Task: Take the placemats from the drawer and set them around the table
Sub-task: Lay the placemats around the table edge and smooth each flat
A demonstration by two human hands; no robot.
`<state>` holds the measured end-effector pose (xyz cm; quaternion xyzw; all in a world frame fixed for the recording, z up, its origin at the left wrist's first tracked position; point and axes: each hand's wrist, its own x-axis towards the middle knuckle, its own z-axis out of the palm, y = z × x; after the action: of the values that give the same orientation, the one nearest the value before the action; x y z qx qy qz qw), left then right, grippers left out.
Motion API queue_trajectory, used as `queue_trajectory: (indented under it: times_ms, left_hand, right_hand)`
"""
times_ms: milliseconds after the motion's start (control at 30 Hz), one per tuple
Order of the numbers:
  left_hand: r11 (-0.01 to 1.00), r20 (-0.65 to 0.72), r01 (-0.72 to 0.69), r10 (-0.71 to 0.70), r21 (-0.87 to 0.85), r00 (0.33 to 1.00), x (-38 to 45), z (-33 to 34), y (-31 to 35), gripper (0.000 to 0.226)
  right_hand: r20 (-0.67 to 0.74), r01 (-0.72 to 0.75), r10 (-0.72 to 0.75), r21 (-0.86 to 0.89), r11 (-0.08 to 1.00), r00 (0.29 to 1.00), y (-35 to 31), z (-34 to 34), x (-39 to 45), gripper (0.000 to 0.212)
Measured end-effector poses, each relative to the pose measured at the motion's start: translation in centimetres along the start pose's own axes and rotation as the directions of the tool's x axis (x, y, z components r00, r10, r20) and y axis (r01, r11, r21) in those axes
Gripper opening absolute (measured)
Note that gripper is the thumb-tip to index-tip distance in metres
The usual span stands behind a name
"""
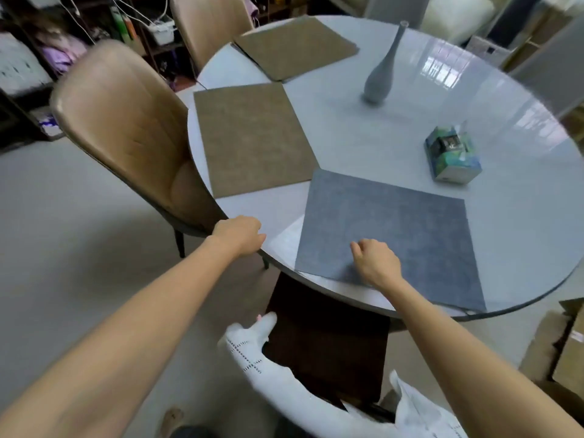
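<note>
Three placemats lie on the round pale-grey table (410,128). A blue-grey placemat (410,235) lies flat at the near edge, its near corners overhanging the rim. A brown placemat (252,137) sits to its left in front of a tan chair, and a second brown placemat (294,45) lies farther back. My right hand (376,263) rests on the blue-grey mat near its near edge, fingers curled under, thumb out. My left hand (238,233) is at the table's rim left of that mat, fingers curled, holding no mat. No drawer is in view.
A slim grey vase (379,77) stands mid-table and a green-blue tissue box (452,156) to its right. Two tan chairs (126,121) stand at the left and back left. A dark brown seat (328,339) is under the table edge. Cardboard boxes (565,349) stand at the right.
</note>
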<state>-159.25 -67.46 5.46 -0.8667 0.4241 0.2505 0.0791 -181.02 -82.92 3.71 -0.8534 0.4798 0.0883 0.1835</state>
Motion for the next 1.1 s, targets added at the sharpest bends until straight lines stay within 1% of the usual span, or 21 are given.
queue_trajectory:
  times_ms: [133, 333, 400, 467, 567, 700, 800, 900, 1000, 1100]
  left_hand:
    - [0.999, -0.111, -0.037, 0.033, -0.039, 0.993, -3.0, -4.5, -7.8, 0.038]
    - [0.993, -0.231, -0.087, 0.067, -0.078, 0.971, -8.0, -11.6, -24.1, 0.042]
    - [0.994, -0.282, -0.065, 0.038, -0.085, 0.959, -8.9, -13.8, -29.3, 0.037]
    - [0.996, -0.299, -0.040, 0.016, -0.076, 0.954, -9.2, -15.7, -33.5, 0.034]
    - [0.999, -0.300, -0.017, 0.006, -0.036, 0.954, -7.8, -18.4, -38.5, 0.029]
    - [0.999, -0.310, -0.041, 0.028, -0.036, 0.950, -3.5, -21.8, -42.8, 0.035]
    - [0.998, -0.299, -0.057, 0.052, -0.010, 0.953, 1.0, -24.0, -45.5, 0.034]
    - [0.998, -0.333, -0.069, 0.063, -0.006, 0.941, 5.9, -26.4, -48.2, 0.034]
    - [0.998, -0.313, -0.062, 0.060, 0.003, 0.948, 10.2, -29.5, -50.7, 0.038]
    - [0.997, -0.316, -0.072, 0.075, 0.021, 0.946, 14.9, -32.8, -53.1, 0.043]
  right_hand:
    - [-0.003, 0.115, -0.115, -0.033, 0.993, 0.993, -11.2, -2.0, 0.5, 0.033]
    - [-0.119, 0.220, -0.214, 0.040, 0.975, 0.970, -30.5, -3.5, 0.1, 0.033]
    - [-0.115, 0.256, -0.250, 0.043, 0.966, 0.961, -35.9, -4.3, -0.1, 0.032]
    - [-0.081, 0.288, -0.284, 0.043, 0.957, 0.955, -40.0, -5.0, 0.0, 0.030]
    - [-0.046, 0.271, -0.269, 0.055, 0.961, 0.962, -44.1, -5.6, 1.2, 0.029]
    - [-0.066, 0.242, -0.238, 0.051, 0.969, 0.969, -47.8, -6.1, 5.1, 0.031]
    - [-0.088, 0.231, -0.224, 0.086, 0.969, 0.971, -50.6, -6.1, 9.4, 0.031]
    - [-0.106, 0.236, -0.225, 0.108, 0.966, 0.969, -54.1, -6.1, 14.5, 0.031]
    - [-0.041, 0.214, -0.211, 0.117, 0.970, 0.977, -57.8, -6.7, 19.4, 0.030]
    - [-0.038, 0.161, -0.157, 0.124, 0.979, 0.987, -61.1, -7.8, 24.5, 0.024]
